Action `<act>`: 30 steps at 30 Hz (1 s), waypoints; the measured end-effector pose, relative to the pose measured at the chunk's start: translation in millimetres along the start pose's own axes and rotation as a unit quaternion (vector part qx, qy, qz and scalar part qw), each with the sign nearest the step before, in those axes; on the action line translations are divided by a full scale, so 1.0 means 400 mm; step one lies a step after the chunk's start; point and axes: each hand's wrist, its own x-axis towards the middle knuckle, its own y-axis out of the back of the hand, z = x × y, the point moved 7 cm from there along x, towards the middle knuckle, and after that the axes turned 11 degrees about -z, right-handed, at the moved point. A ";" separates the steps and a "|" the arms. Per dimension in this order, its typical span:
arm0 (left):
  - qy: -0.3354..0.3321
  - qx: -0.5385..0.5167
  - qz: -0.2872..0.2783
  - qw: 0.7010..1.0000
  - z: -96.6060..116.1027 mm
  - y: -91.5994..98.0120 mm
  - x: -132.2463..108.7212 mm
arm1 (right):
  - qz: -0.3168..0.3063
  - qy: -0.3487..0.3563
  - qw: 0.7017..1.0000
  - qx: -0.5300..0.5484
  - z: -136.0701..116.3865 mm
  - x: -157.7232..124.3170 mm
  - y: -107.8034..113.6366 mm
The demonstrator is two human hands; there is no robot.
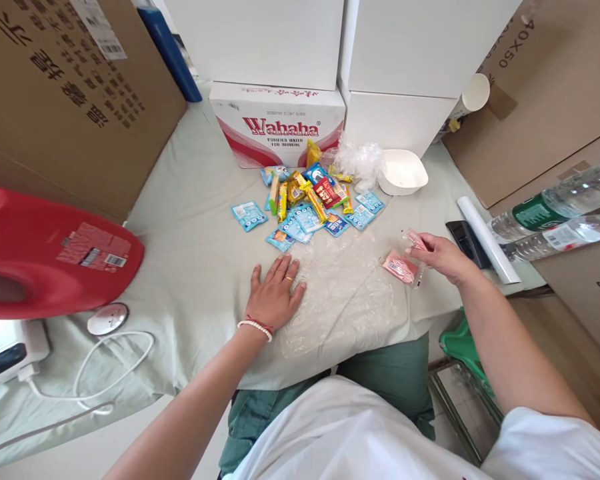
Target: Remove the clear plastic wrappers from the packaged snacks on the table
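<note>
My left hand (276, 288) lies flat on the cloth, fingers spread, at the left edge of a clear plastic bag (350, 300) spread out on the table. At the right, my right hand (437, 253) pinches a small pink wrapped packet (417, 241). Just below it, another pink packet (400, 267) in clear wrap lies by the bag's upper right edge. Beyond my hands is a pile of small snack packets: several light blue packets (249, 216), yellow-wrapped sticks (315, 203) and a red packet (326, 192).
A white bowl (404, 175) and crumpled clear plastic (363, 163) stand behind the pile, near a Wahaha carton (280, 127). A red jug (95, 260) and white cable (145, 360) are at left. Water bottles (555, 207), a white roll (490, 243) and a phone (467, 243) lie right.
</note>
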 end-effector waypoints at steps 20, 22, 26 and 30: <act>0.026 0.004 0.003 1.000 -0.005 -0.017 0.002 | 0.083 0.086 0.952 -0.283 -0.064 -0.013 -0.036; 0.025 0.003 -0.001 1.000 -0.006 -0.018 0.002 | -0.004 0.197 0.943 -0.267 -0.169 -0.006 -0.130; 0.025 0.007 -0.001 1.000 -0.007 -0.017 0.002 | -0.136 0.266 0.897 -0.326 -0.285 0.040 -0.341; 0.024 0.003 -0.001 1.000 -0.005 -0.016 0.000 | -0.171 0.252 0.882 -0.360 -0.287 0.086 -0.441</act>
